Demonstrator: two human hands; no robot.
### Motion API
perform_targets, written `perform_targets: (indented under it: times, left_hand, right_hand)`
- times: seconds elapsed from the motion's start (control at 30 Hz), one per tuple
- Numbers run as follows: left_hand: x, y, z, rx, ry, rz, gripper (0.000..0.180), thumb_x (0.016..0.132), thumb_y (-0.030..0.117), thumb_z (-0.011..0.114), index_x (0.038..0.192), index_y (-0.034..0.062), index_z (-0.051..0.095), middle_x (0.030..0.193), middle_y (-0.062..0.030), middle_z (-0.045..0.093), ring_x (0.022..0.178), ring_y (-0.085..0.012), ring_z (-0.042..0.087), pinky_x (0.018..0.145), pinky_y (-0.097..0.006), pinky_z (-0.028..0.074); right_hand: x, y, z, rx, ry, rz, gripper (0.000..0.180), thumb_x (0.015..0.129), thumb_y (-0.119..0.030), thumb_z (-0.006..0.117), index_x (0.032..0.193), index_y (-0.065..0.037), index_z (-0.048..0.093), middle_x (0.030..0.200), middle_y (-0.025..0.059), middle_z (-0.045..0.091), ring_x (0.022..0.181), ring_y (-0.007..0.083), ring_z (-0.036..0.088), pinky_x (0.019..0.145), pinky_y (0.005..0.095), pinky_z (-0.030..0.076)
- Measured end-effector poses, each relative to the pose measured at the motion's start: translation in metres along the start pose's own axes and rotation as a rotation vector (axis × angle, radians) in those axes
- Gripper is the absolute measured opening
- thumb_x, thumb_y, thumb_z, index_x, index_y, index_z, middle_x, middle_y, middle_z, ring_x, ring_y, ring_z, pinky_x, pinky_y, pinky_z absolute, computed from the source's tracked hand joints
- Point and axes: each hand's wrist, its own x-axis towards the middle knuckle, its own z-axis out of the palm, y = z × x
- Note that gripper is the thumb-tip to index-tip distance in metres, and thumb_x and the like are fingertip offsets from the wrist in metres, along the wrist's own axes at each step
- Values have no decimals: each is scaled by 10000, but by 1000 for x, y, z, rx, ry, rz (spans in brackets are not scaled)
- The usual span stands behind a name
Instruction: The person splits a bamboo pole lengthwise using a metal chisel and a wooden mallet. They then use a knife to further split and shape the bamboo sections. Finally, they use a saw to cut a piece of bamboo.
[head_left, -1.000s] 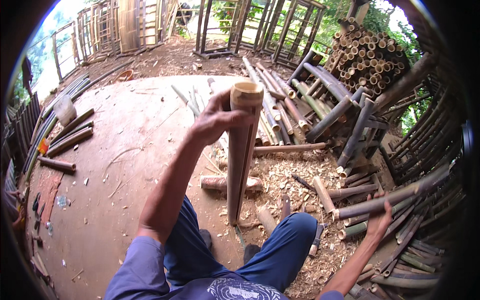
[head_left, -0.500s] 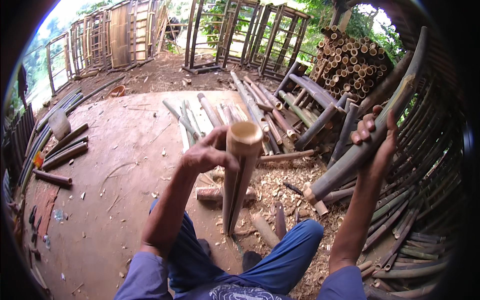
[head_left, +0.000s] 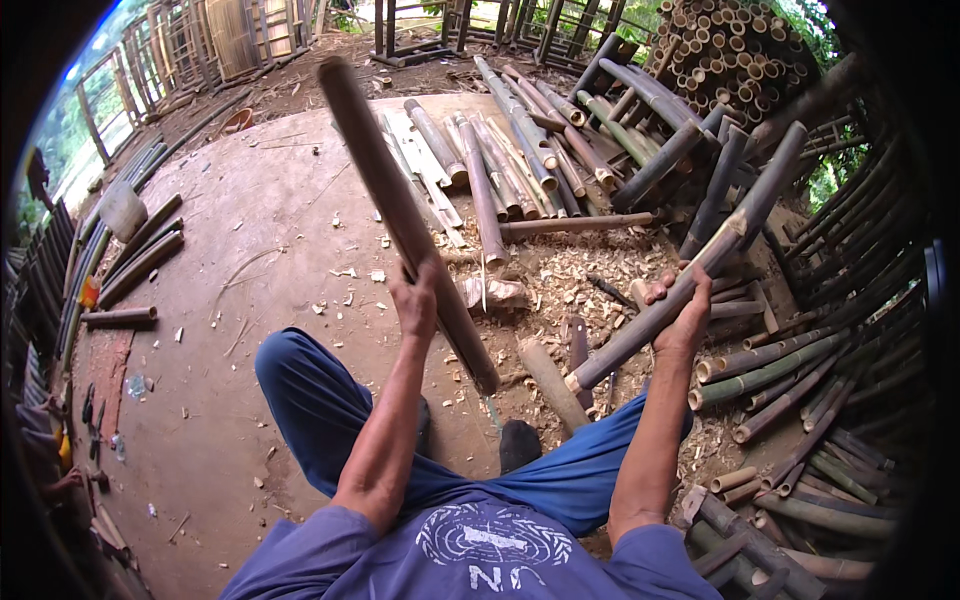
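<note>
My left hand (head_left: 418, 298) is closed round the middle of a dark bamboo pole (head_left: 365, 150), which leans with its upper end away to the far left and its lower end near my feet. In my right hand (head_left: 685, 312) is a second, longer bamboo pole (head_left: 632, 340). It slants from a pale cut end near my right knee up to the far right, with a light scraped patch at a joint. Between the two poles a short bamboo piece (head_left: 552, 385) lies on the ground beside a flat dark brown piece (head_left: 577, 350).
Pale wood chips (head_left: 560, 265) cover the ground ahead. Cut bamboo lengths (head_left: 510, 150) lie beyond them, with a bamboo frame (head_left: 655, 165) to their right. Stacked bamboo (head_left: 730, 55) stands at the far right. More poles (head_left: 780, 365) lie at my right, others (head_left: 150, 260) at left.
The left pole has swung from upright to leaning away, and my left hand now grips its middle. My right hand's pole has come lower. The view has tipped down.
</note>
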Motion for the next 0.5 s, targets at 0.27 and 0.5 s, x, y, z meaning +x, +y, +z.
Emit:
perform_targets:
  times: [0.27, 0.5]
  left_hand:
    - [91, 46, -45, -793, -15, -464, 593, 991, 562, 580, 1122, -16, 556, 869, -164, 670, 777, -327, 699, 759, -495, 617]
    - [104, -8, -90, -843, 50, -596, 651, 1027, 545, 472, 1192, -77, 573, 997, -246, 705, 917, -409, 707, 888, -543, 593]
  right_hand:
    - [5, 8, -54, 191, 200, -12, 355, 961, -449, 632, 961, -122, 494, 792, 9, 506, 645, 129, 498, 613, 304, 453]
    - [-10, 5, -25, 118, 281, -62, 377, 972, -481, 627, 947, -125, 503, 785, 10, 511, 637, 136, 513, 606, 322, 461]
